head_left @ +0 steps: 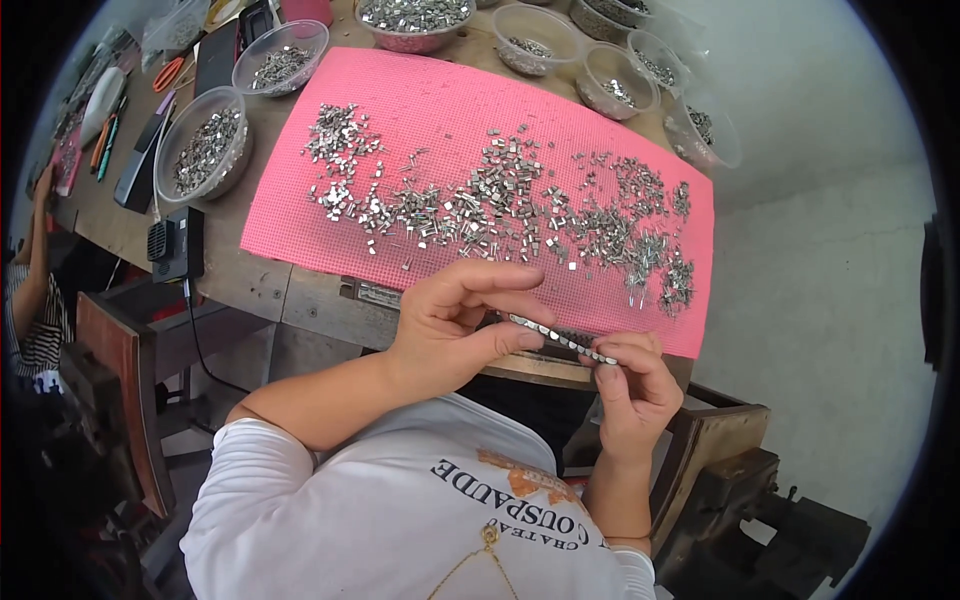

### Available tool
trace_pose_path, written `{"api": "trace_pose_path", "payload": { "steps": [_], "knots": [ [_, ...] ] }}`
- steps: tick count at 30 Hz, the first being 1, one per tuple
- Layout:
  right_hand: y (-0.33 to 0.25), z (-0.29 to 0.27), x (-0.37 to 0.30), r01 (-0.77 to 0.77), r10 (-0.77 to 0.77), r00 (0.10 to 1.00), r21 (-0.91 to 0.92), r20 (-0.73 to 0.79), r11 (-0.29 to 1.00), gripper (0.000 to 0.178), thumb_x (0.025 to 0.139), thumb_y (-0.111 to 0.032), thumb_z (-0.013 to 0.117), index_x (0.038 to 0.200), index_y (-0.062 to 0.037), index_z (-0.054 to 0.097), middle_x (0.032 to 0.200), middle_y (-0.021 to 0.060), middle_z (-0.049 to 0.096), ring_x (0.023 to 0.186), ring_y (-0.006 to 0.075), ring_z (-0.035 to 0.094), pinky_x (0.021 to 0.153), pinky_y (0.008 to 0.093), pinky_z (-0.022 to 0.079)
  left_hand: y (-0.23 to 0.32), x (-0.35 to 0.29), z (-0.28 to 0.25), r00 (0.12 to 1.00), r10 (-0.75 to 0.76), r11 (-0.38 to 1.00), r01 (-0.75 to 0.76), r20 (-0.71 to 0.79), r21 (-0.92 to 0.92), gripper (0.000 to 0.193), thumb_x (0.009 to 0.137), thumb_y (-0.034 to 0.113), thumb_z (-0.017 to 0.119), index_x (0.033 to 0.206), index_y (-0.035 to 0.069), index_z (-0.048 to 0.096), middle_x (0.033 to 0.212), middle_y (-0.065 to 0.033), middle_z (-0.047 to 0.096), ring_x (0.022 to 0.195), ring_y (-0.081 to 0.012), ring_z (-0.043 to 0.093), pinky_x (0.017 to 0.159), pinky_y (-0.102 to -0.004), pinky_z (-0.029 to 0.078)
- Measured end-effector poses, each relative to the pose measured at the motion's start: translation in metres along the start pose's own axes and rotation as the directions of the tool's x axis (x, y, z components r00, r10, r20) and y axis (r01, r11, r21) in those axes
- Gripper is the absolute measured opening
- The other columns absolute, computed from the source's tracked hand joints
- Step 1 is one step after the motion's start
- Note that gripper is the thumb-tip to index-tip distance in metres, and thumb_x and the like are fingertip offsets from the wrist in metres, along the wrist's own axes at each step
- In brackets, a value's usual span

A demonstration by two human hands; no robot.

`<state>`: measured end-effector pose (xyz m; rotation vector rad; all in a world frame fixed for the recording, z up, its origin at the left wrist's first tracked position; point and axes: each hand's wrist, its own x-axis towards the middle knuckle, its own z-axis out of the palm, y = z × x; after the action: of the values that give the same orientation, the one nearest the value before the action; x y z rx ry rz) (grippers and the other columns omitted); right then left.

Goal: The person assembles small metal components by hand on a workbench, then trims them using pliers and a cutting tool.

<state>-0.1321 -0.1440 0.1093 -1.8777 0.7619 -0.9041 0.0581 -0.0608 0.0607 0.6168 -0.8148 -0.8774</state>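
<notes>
Between my two hands stretches a short silver metal link band (560, 338), held above the near edge of a pink mesh mat (420, 90). My left hand (465, 315) pinches its left end between thumb and fingers, with the index finger extended over it. At the other end, my right hand (635, 385) closes thumb and fingers on the band. Many small silver metal links (505, 180) lie loose in heaps across the mat, beyond my hands. Thin pin-like pieces (645, 258) sit among them on the right.
Clear plastic bowls of metal pieces stand around the mat, such as one bowl (240, 150) at left and another (618, 80) at the back. A black boxy device (178, 245) with a cable sits on the table's left. Another person's arm (38, 230) shows far left.
</notes>
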Motion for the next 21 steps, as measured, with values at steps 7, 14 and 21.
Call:
{"api": "trace_pose_path", "payload": {
  "steps": [7, 14, 21],
  "knots": [
    [-0.015, 0.0, -0.006, 0.05, -0.028, 0.988, -0.136, 0.154, 0.99, 0.039, 0.069, -0.007, 0.074, 0.106, -0.0009, 0.064, 0.098, 0.011, 0.071, 0.089, 0.0258, 0.063, 0.093, 0.0375, 0.037, 0.015, 0.005, 0.012, 0.987, -0.083, 0.971, 0.049, 0.139, 0.235, 0.057, 0.082, -0.005, 0.072, 0.135, 0.003, 0.051, 0.092, -0.0065, 0.07, 0.092, -0.0145, 0.067, 0.082, -0.0313, 0.052],
    [-0.004, 0.006, -0.01, 0.141, -0.079, 0.947, -0.183, 0.311, 0.973, 0.023, 0.085, -0.007, 0.068, 0.105, 0.0032, 0.062, 0.092, 0.0074, 0.065, 0.09, 0.019, 0.053, 0.084, 0.0318, 0.043, 0.031, 0.001, 0.023, 0.99, -0.029, 0.864, -0.045, 0.14, 0.501, 0.054, 0.077, 0.004, 0.073, 0.129, 0.01, 0.06, 0.083, -0.0035, 0.067, 0.087, -0.0177, 0.064, 0.077, -0.0325, 0.053],
    [0.004, 0.01, -0.011, -0.037, 0.047, 0.961, -0.042, 0.271, 0.998, 0.014, 0.093, -0.011, 0.066, 0.097, 0.0028, 0.065, 0.078, 0.0062, 0.061, 0.069, 0.0123, 0.056, 0.065, 0.0235, 0.043, 0.156, 0.03, -0.075, 0.955, 0.247, 0.671, -0.044, -0.166, 0.74, 0.035, 0.083, 0.008, 0.074, 0.117, 0.005, 0.066, 0.102, -0.0054, 0.069, 0.09, -0.0113, 0.065, 0.08, -0.0277, 0.053]
  ]
}}
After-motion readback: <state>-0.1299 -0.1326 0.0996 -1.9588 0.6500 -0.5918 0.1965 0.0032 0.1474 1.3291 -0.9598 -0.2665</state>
